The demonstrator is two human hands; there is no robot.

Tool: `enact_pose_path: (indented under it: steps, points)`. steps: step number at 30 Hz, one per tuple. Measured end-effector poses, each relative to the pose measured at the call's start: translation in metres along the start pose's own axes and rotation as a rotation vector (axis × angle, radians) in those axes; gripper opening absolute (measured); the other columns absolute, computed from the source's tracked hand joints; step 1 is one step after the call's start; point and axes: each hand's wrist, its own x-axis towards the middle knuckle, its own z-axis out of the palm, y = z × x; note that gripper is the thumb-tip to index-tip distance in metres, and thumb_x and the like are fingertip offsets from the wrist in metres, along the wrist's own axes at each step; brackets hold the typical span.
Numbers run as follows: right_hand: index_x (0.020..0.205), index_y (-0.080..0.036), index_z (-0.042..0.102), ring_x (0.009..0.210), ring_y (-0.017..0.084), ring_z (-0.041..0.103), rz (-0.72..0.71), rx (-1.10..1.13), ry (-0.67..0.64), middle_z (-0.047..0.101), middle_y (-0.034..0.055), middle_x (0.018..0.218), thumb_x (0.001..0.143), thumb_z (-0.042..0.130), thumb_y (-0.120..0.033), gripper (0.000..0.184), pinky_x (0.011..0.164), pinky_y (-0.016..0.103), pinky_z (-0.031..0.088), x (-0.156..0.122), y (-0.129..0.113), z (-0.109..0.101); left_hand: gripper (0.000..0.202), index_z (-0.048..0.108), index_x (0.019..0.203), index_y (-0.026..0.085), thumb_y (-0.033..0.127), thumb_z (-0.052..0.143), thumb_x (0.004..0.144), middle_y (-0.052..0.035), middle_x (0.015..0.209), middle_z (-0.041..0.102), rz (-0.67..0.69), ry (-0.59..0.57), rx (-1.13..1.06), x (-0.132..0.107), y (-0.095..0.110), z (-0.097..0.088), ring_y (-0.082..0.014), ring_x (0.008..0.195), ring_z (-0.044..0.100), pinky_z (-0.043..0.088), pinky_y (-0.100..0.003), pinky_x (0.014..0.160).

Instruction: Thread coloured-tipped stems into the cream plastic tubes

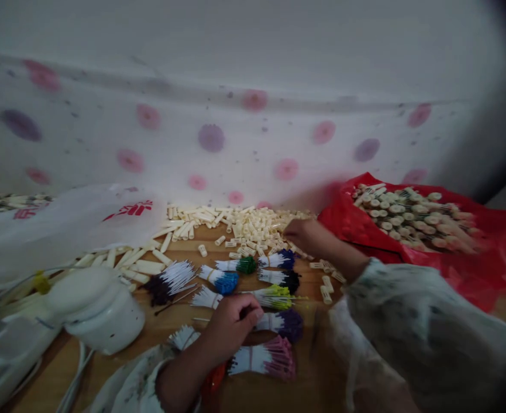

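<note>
My left hand (234, 321) is over the bundles of thin white sticks with coloured ends, its fingers curled and thumb near the fingertips. What it holds, if anything, is hidden. Around it are a yellow-tipped bundle (274, 297), a purple-tipped bundle (285, 324) and a pink-tipped bundle (265, 358). Farther off lie a blue-tipped bundle (222, 280) and a green-tipped bundle (239, 265). My right hand (304, 236) reaches to the right edge of a pile of short cream slotted plastic pieces (257, 229). Its fingers look pinched together; I cannot make out anything in them.
A red plastic bag (347, 221) at the right holds many cream-headed pieces. White plastic bag (76, 223) and long cream tubes (145, 267) lie at the left. A white rounded device (98, 307) with cables stands front left. A flowered sheet (171, 143) hangs behind.
</note>
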Motion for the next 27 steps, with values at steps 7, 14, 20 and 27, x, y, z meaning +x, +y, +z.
enact_pose_path:
  steps: [7,14,20,27]
  points:
    - [0.111,-0.015,0.057,0.095,0.018,0.060,0.092,-0.240,-0.505,0.060,0.0076,0.112,0.090,0.054,-0.033,0.029,0.082,0.039,0.051,0.047,-0.035,0.110,0.021,0.064,0.071,0.015,0.029,0.051,0.082,0.0003,0.064,0.059,0.034,0.029,0.023,0.001,-0.006,-0.001,-0.0142,0.064,0.051,0.034,-0.023,0.060]
    - [0.109,-0.015,0.058,0.093,0.018,0.061,0.091,-0.266,-0.520,0.061,0.0070,0.109,0.090,0.054,-0.033,0.027,0.080,0.038,0.052,0.074,-0.045,0.100,0.016,0.068,0.071,0.015,0.025,0.056,0.078,-0.0014,0.065,0.063,0.023,0.093,-0.113,-0.005,-0.004,0.009,-0.0142,0.061,0.053,0.035,-0.024,0.056]
    - [0.102,-0.017,0.066,0.104,0.015,0.057,-0.284,-0.019,-0.442,0.065,0.0056,0.110,0.089,0.049,-0.013,0.021,0.092,0.028,0.042,0.113,-0.138,0.125,0.025,0.066,0.070,0.018,0.032,0.052,0.084,-0.0030,0.062,0.063,0.191,0.429,-0.137,-0.020,-0.001,0.005,-0.0146,0.058,0.054,0.039,-0.025,0.057]
    - [0.103,-0.015,0.063,0.098,0.019,0.060,-0.491,0.151,-0.506,0.064,0.0071,0.106,0.091,0.052,-0.029,0.022,0.086,0.037,0.047,0.124,-0.227,0.212,0.026,0.060,0.066,0.017,0.028,0.048,0.087,-0.0003,0.058,0.056,0.204,0.794,-0.148,-0.018,-0.003,-0.006,-0.0127,0.055,0.052,0.039,-0.023,0.055]
